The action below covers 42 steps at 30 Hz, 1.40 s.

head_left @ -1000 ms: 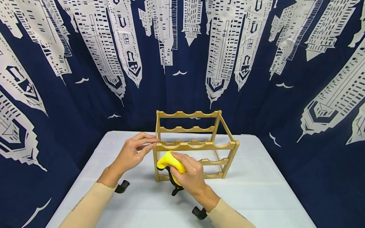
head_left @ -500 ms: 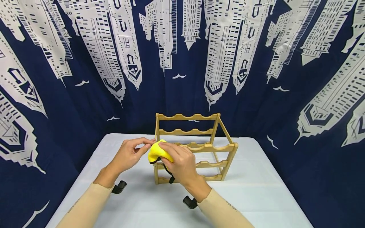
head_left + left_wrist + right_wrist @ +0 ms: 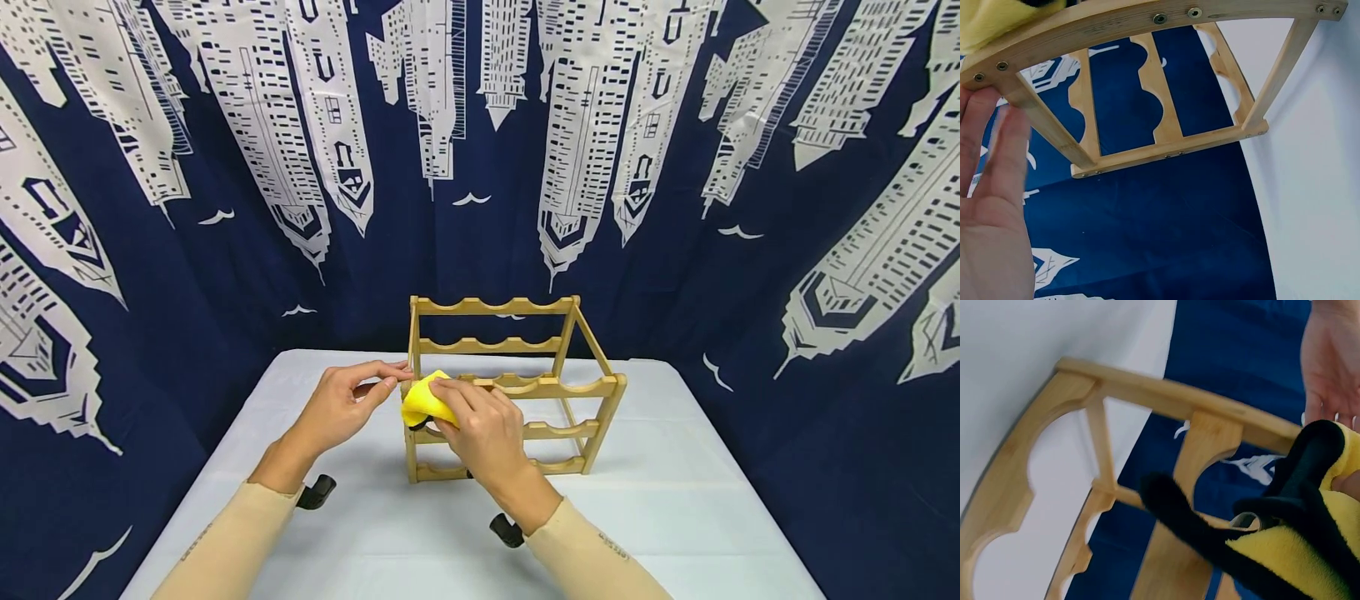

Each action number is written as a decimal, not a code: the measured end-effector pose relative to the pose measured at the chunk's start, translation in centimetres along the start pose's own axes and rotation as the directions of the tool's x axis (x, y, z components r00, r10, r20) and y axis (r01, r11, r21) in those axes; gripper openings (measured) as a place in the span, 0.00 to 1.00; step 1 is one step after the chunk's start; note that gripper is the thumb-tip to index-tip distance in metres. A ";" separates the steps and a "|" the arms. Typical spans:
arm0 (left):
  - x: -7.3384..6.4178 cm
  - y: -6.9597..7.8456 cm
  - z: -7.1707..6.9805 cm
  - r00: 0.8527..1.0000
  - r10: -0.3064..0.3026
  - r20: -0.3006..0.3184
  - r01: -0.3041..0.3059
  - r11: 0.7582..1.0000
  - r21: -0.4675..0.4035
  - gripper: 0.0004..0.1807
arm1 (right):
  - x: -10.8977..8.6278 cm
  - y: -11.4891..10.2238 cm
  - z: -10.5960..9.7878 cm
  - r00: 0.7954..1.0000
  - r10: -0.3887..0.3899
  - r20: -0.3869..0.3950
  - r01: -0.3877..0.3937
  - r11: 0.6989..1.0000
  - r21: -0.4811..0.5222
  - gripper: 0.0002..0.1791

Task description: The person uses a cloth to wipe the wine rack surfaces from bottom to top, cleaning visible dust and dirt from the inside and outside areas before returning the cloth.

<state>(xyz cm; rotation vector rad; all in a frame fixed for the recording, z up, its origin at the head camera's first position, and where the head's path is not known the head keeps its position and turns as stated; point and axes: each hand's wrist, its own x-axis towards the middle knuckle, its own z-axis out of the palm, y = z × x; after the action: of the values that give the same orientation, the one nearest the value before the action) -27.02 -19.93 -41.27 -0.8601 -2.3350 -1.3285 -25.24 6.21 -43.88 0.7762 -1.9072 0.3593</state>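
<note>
A light wooden rack (image 3: 555,388) with scalloped rails stands on the table. My right hand (image 3: 487,429) grips a yellow cloth with black edging (image 3: 426,402) bunched at the rack's near left upper corner. In the right wrist view the cloth (image 3: 1310,544) droops, its black strip hanging over the rails. My left hand (image 3: 347,402) reaches to the same corner from the left, fingers fairly straight and fingertips at the wood. In the left wrist view its fingers (image 3: 1007,150) lie along the corner post, just below the top side rail (image 3: 1116,28).
The white-covered table (image 3: 675,500) extends around the rack. Behind it hangs a dark blue curtain (image 3: 450,250) printed with white buildings. A black wrist-camera mount (image 3: 317,492) sits under the left wrist, another mount (image 3: 506,530) under the right.
My right hand has moved the cloth up from the front of the rack to its upper left corner, then slightly right. The left hand stays at that corner, shifting only a little.
</note>
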 end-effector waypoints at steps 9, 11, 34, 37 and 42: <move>0.5 0.4 0.3 0.998 0.044 -0.043 -0.041 0.998 0.052 0.07 | -1.0 2.3 -1.1 0.995 -0.061 -0.079 0.058 0.997 -0.043 0.32; 0.6 0.6 0.4 0.998 0.045 -0.048 -0.041 0.997 0.063 0.06 | -1.1 2.6 -1.5 0.996 -0.037 -0.078 0.035 0.999 -0.028 0.32; 0.8 0.3 0.7 0.991 0.083 -0.109 -0.076 0.995 0.067 0.10 | -3.7 6.4 -4.7 0.976 0.217 -0.004 -0.216 0.971 0.106 0.31; 0.9 0.3 0.7 0.991 0.084 -0.107 -0.078 0.995 0.055 0.09 | -4.3 7.3 -5.0 0.991 0.131 -0.041 -0.130 0.991 0.038 0.32; 1.1 0.4 1.0 0.993 0.073 -0.093 -0.070 0.997 0.038 0.09 | -5.1 8.7 -5.6 0.991 0.019 -0.132 -0.022 0.999 -0.025 0.35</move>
<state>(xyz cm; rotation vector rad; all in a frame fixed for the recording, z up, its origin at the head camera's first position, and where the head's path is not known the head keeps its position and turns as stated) -27.57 -18.57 -40.98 -0.8435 -2.2269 -1.2682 -25.60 17.65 -45.10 0.6987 -1.7934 0.3882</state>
